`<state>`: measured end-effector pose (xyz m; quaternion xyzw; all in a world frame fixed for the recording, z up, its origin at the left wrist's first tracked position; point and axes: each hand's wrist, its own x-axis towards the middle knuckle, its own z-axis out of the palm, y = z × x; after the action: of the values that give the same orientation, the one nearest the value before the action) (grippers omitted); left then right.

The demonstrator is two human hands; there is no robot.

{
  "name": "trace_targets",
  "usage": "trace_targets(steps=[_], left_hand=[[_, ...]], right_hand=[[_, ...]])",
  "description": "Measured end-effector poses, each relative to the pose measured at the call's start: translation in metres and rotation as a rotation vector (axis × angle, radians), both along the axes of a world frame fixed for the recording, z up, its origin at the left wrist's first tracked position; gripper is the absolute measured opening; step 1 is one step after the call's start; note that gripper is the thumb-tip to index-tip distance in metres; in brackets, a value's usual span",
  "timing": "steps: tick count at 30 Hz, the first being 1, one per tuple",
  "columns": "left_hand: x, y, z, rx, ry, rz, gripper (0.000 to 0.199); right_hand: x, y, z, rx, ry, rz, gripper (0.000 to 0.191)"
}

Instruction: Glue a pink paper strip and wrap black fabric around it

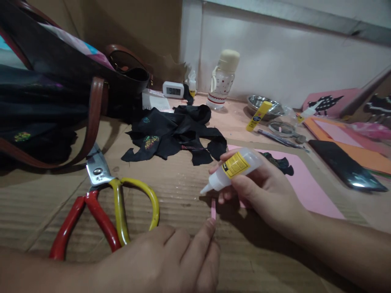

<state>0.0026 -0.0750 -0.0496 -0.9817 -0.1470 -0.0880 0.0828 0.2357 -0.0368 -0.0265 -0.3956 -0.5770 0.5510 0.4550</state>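
Observation:
In my right hand (259, 191) is a clear glue bottle (233, 169) with a yellow label, tilted so its white nozzle points down and left. Below the nozzle, a narrow pink paper strip (213, 209) stretches away from the fingertips of my left hand (171, 258), which pinch its near end against the cardboard. Pink paper (308, 191) with a black patterned cut-out (278, 163) on it lies partly behind my right hand. Left of my hands rest red-handled pliers (100, 221) and scissors with yellow handles (120, 211); their lower parts are hidden by my left arm.
Black fabric scraps (171, 134) lie beyond my hands. A dark bag (61, 93) fills the left side. A water bottle (221, 81), metal bowl (264, 106), yellow glue stick (259, 116) and small digital clock (173, 90) stand at the back. A black phone (345, 162) lies right.

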Motion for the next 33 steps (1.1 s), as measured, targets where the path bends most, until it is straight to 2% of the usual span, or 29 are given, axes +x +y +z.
trace_targets(steps=[3,7,12,18,24,33], left_hand=[[0.001,0.002,0.003,0.048,-0.034,-0.015,0.030],[0.003,0.003,0.008,0.073,-0.057,-0.017,0.030],[0.001,0.001,0.008,0.045,-0.025,-0.005,0.032],[0.001,-0.001,0.003,0.073,-0.082,-0.010,0.028],[0.003,-0.002,0.004,0.030,-0.053,0.027,0.028],[0.009,-0.001,0.005,0.029,-0.054,0.035,0.030]], right_hand=[[-0.001,-0.001,0.001,0.054,-0.037,0.002,0.035],[0.005,0.000,-0.007,0.129,-0.031,-0.021,0.037],[0.011,0.001,-0.015,0.106,0.010,-0.018,0.042],[0.007,0.004,-0.006,0.067,-0.094,-0.100,0.050],[0.005,0.000,-0.005,0.012,-0.150,-0.050,0.042],[0.006,0.001,-0.003,0.003,-0.209,0.003,0.044]])
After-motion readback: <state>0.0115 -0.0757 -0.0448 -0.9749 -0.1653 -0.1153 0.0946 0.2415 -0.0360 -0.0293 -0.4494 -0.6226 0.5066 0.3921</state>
